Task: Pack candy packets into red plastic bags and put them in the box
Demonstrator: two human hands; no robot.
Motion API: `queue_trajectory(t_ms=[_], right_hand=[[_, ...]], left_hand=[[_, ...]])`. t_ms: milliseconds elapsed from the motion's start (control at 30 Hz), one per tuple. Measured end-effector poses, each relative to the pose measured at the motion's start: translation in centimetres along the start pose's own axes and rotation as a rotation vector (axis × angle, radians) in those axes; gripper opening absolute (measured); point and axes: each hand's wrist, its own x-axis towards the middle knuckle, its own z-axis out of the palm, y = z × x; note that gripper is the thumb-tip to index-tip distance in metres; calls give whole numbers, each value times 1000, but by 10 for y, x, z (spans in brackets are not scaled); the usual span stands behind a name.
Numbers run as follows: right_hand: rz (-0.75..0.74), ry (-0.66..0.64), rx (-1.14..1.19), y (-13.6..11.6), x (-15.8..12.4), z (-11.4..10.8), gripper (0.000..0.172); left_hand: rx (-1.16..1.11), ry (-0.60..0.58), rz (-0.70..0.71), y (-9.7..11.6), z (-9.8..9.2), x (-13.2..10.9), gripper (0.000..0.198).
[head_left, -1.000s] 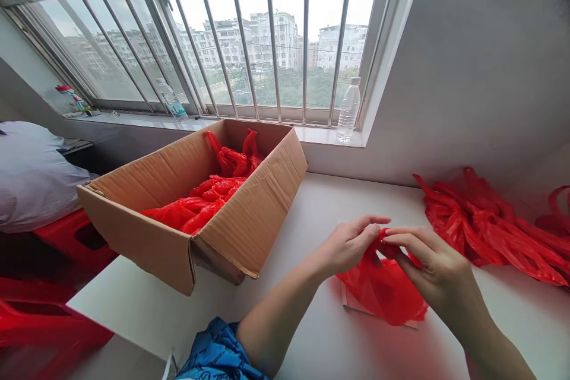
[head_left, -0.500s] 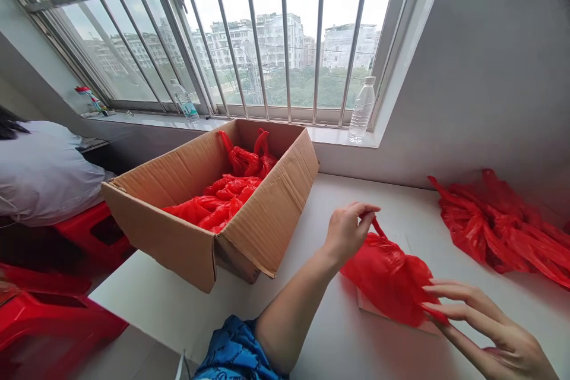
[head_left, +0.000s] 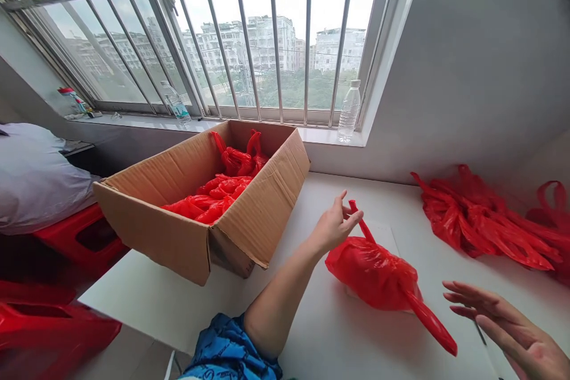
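A filled red plastic bag [head_left: 376, 276] lies on a flat pale board [head_left: 387, 237] on the white table, with one twisted handle raised and the other stretched toward the lower right. My left hand [head_left: 333, 222] is at the raised handle, its fingers around it and one finger pointing up. To the right of the bag, my right hand [head_left: 503, 320] is apart from it, fingers stretched out and holding nothing. Close by those fingertips is a thin dark object [head_left: 481, 332], partly hidden, whose kind I cannot make out.
A cardboard box [head_left: 151, 243] with several red bags [head_left: 218, 193] inside stands left of my left arm. More red plastic bags [head_left: 481, 214] lie against the wall at right. Bottles [head_left: 350, 111] stand on the windowsill. A person in white [head_left: 40, 172] sits at far left near red stools [head_left: 48, 332].
My right hand has let go of the bag's near handle and drawn back to the right. That handle now lies stretched out. My left hand remains at the far handle, its fingers looser.
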Motion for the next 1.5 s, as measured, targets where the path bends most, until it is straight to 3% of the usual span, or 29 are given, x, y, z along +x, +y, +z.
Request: queue_trajectory(t_ms=[133,233,367,533,667,933,1500], right_hand=[[-145,123,-445,-5,10,10,67],[-252,-23,-595,-30,17,32,80],[-381,-183,-609,-57,44,50,95],[-278,-315,-324,-67,72,58,79],[-253,-254,-172,-60,80,74,58],[-374,-130,-314,-28,85,97,49],[-441,-74,-511,-10,89,107,55]], left_hand=[[216,-154,-130,-6,-7,-14,72],[314,-277,-79,-10,-2,-20,60],[281,-284,144,-8,14,-18,51],[358,-294,333,-3,28,-18,42],[468,-267,404,-21,34,-21,35],[587,-214,498,-60,53,-23,55],[672,-232,458,-86,70,-22,59]])
